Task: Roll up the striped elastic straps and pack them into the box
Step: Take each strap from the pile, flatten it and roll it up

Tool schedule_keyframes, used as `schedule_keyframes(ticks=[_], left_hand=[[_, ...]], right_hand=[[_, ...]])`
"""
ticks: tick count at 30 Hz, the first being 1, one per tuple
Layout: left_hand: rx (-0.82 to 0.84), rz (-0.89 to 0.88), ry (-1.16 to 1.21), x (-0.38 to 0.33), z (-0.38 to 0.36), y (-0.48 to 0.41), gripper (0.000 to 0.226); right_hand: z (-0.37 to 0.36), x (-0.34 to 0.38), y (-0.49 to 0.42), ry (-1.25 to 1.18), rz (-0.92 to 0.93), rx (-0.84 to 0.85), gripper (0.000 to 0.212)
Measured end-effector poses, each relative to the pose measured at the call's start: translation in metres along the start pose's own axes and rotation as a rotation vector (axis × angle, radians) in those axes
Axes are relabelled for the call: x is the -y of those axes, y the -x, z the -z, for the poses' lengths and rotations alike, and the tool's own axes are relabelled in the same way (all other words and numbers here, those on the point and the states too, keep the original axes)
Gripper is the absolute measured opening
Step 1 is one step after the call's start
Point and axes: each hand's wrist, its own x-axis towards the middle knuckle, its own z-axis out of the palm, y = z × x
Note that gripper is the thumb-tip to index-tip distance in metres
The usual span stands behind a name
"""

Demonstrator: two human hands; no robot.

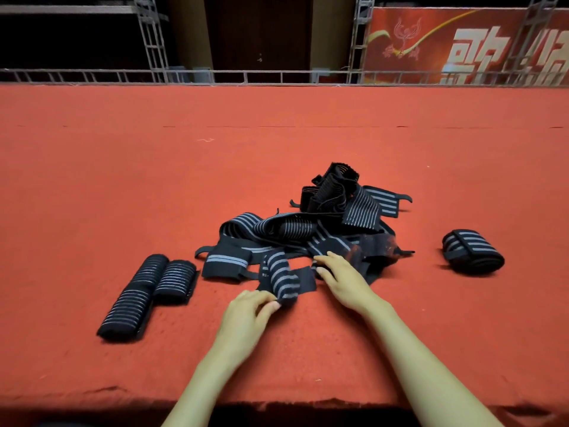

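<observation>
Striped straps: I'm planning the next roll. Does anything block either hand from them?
Nothing visible does. The left hand pinches a strap end, and the right hand rests on the pile. Rolls lie off to the sides.

A single wide-angle view from the person's head looks forward and down across the red carpeted surface (pixel 92 180), its near edge along the bottom. The left hand (pixel 246 315) and right hand (pixel 345 282) lie close under the lens, the striped straps (pixel 308 229) at mid-frame; the metal railing (pixel 277 77) and banner (pixel 462 44) stand far off at the top
</observation>
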Motion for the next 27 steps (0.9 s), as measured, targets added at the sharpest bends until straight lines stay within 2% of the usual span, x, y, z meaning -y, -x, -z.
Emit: schedule_keyframes(ticks=[4, 7, 10, 14, 17, 21, 24, 27], left_hand=[[0.015, -0.051, -0.035, -0.008, -0.002, 0.022, 0.010], [0.023, -0.055, 0.041, -0.018, 0.001, 0.034, 0.025], [-0.075, 0.020, 0.163, -0.021, 0.004, 0.043, 0.019], [-0.110, 0.198, 0.100, -0.011, -0.004, 0.046, 0.009], [-0.093, 0.274, 0.048, -0.008, -0.010, 0.049, 0.010], [0.042, 0.291, -0.081, -0.014, -0.003, 0.048, 0.034], [0.004, 0.173, -0.208, -0.026, 0.003, 0.045, 0.048], [-0.106, -0.021, -0.041, -0.042, 0.001, 0.039, 0.051]], right_hand=[[-0.001, 0.000, 0.003, 0.014, 0.027, 0.036, 0.032], [-0.001, -0.001, 0.003, 0.036, 0.029, 0.052, 0.027], [-0.002, 0.000, 0.002, 0.076, 0.037, 0.064, 0.028], [-0.004, 0.019, 0.016, 0.043, 0.044, 0.064, 0.028], [-0.008, 0.025, 0.040, -0.119, 0.001, 0.067, 0.025], [-0.011, 0.015, 0.060, -0.291, -0.115, 0.029, 0.021], [-0.005, 0.022, 0.066, -0.584, -0.207, -0.098, 0.024], [0.016, 0.042, 0.070, -0.866, -0.248, -0.197, 0.018]])
